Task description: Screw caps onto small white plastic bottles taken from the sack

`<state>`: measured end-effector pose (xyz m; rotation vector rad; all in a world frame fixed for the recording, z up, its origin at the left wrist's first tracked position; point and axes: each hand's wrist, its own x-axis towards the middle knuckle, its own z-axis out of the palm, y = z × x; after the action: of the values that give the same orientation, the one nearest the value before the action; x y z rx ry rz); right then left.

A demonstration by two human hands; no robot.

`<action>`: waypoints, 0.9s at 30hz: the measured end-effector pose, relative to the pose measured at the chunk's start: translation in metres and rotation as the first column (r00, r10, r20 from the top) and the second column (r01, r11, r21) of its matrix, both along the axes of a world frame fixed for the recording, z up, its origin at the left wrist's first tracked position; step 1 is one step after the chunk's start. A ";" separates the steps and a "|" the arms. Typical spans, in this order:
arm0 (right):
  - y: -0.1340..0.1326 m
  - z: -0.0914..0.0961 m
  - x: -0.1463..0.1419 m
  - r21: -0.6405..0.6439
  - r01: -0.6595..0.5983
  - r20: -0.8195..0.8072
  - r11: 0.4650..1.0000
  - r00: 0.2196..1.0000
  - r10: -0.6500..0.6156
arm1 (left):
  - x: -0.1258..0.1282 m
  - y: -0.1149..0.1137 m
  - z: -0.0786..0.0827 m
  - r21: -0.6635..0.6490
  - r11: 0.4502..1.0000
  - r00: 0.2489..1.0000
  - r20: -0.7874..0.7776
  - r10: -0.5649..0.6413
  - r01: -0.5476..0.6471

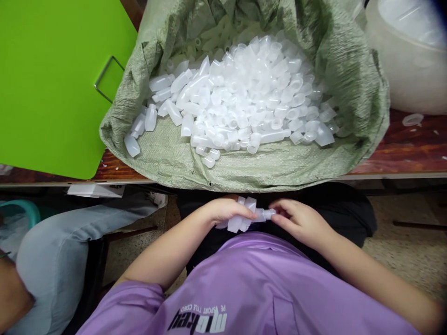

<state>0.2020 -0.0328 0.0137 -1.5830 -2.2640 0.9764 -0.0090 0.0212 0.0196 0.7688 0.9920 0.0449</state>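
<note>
My left hand [225,211] is closed around a bunch of small translucent white plastic tubes [240,218], held over my lap below the table edge. My right hand [296,218] pinches the end of one small plastic piece [267,214] that meets the bunch in my left hand. Both hands sit just above my purple shirt [244,284]. Ahead on the table lies an open green woven sack [265,167] holding a large heap of the same white plastic tubes and caps [244,93].
A bright green board [49,79] with a metal handle lies at the left of the wooden table [401,153]. A large white plastic container [408,60] stands at the right, a loose cap [412,119] beside it. Another person's leg in grey trousers [52,251] is at my left.
</note>
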 end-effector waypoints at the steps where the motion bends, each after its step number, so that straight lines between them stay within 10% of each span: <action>1: -0.001 -0.001 0.002 0.044 -0.033 -0.062 0.998 0.997 0.035 | 0.000 0.000 0.000 0.024 1.000 1.000 0.004 0.002 -0.002; 14: -0.005 -0.018 -0.003 -0.027 0.062 -0.152 0.998 0.986 -0.065 | -0.001 -0.006 -0.006 0.102 0.995 0.999 -0.046 0.026 -0.021; 18: -0.005 -0.025 -0.010 0.186 -0.042 -0.075 0.982 0.996 0.057 | -0.001 -0.009 -0.006 0.087 0.996 0.999 -0.034 0.030 -0.027; 27: 0.001 -0.036 -0.018 0.240 0.013 0.007 0.971 1.000 -0.015 | 0.004 -0.011 -0.005 0.234 0.972 0.994 -0.106 0.006 0.019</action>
<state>0.1838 -0.0314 -0.0220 -1.4999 -2.2732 0.6627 -0.0053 0.0105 0.0142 1.0000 1.0972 0.1185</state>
